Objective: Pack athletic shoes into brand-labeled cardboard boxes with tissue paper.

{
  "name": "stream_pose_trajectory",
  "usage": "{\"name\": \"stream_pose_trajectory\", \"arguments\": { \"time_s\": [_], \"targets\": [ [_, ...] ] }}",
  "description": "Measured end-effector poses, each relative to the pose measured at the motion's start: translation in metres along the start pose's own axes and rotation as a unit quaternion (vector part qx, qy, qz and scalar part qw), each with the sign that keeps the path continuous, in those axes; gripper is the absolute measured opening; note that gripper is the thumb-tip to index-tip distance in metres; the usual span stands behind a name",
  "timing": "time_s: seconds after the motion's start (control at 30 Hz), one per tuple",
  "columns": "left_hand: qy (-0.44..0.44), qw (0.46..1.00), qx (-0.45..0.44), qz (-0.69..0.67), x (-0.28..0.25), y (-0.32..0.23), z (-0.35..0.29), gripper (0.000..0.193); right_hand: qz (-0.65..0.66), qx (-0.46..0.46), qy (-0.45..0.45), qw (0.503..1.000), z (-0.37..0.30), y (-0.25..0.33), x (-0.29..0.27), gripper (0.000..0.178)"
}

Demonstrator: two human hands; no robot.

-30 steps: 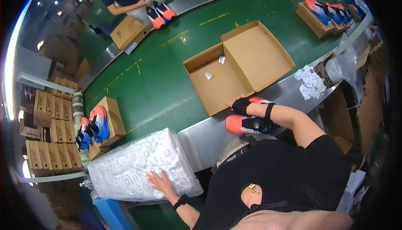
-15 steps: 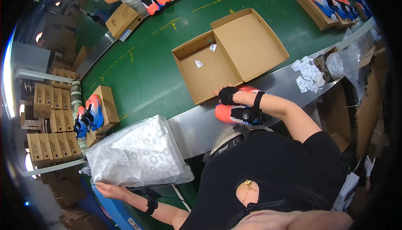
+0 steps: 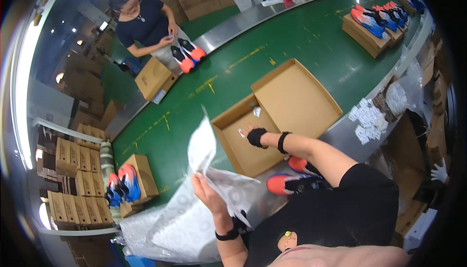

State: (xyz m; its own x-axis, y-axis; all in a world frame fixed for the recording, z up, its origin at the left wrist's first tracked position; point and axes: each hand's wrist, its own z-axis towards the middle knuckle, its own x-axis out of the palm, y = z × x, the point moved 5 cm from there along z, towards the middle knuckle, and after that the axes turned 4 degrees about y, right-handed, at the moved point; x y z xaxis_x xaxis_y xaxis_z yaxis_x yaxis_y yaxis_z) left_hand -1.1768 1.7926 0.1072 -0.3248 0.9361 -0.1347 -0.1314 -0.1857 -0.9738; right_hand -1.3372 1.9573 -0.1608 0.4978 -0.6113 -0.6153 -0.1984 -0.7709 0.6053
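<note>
Head view: left hand has fingers pinched on a white patterned sheet, top end held up beside the open cardboard box; rest of sheet drapes down toward a plastic-covered package at lower left. Right hand, black band round it, reaches into the box's left half, fingertips at a small white packet; can't tell if they grip it or only touch. Second packet lies near the box's inner back corner.

Box sits on the green worktop, lid opened to the right, near side by the metal edge. Pair of orange-and-black shoes just in front of box, between it and the person, partly under the right forearm. Pile of white packets right of box, on metal edge. More shoes on cartons at left, others on cartons at far right. Across the worktop a co-worker stands by shoes and a closed carton.
</note>
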Motion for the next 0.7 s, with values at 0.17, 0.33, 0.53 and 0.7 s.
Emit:
{"name": "stream_pose_trajectory", "arguments": {
  "time_s": [0.17,0.33,0.53,0.7],
  "targets": [
    [-0.006,0.999,-0.033,-0.008,0.014,0.029,0.021,0.022,-0.273,-0.159,-0.049,0.947,0.009,0.011,0.011,0.034],
    [0.037,0.987,-0.125,-0.091,0.029,0.045,0.056,0.011,-0.218,-0.200,0.021,0.955,0.005,0.017,0.034,0.021],
    [0.027,0.993,-0.060,-0.093,0.061,0.088,0.106,0.012,-0.023,-0.392,-0.050,0.919,-0.053,-0.027,0.005,0.029],
    [0.079,0.994,0.077,0.007,0.146,0.056,0.096,0.015,0.598,-0.165,0.083,0.780,-0.090,-0.037,-0.057,0.057]
  ]
}}
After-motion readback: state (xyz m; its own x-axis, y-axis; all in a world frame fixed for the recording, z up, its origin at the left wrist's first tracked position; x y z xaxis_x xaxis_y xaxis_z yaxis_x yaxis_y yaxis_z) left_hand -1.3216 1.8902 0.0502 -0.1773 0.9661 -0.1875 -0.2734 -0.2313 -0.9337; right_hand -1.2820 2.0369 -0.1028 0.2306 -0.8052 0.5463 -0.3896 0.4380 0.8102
